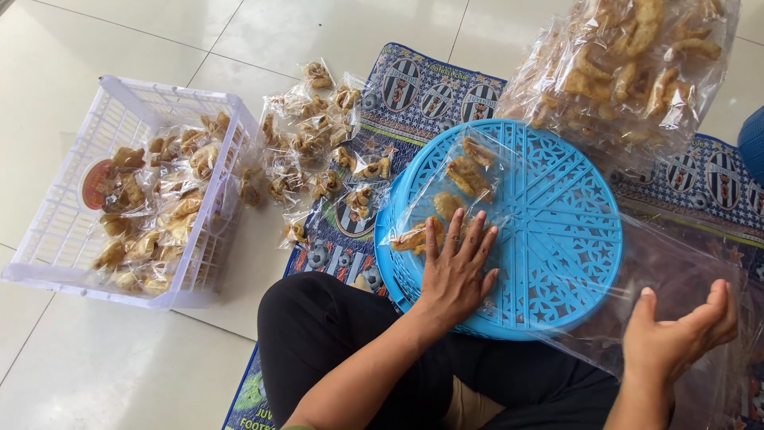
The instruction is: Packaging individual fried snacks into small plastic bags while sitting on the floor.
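Left hand [455, 271] flat and open, pinning clear snack bag [446, 199] to upturned blue basket [557, 231]; right hand [676, 334] open, half-cupped on loose plastic sheet [637, 263]. Could slide off domed basket, spilling fried pieces if pressure eases.

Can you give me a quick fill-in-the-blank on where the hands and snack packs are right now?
1. The left hand lies flat on a clear snack pack that rests on the upturned ____ basket.
2. The right hand is open beside a sheet of clear ____.
3. The crate on the tiled floor that holds finished packs is ____ in colour.
4. A loose pile of small packs lies between the crate and the ____.

Missing words: blue; plastic; white; basket
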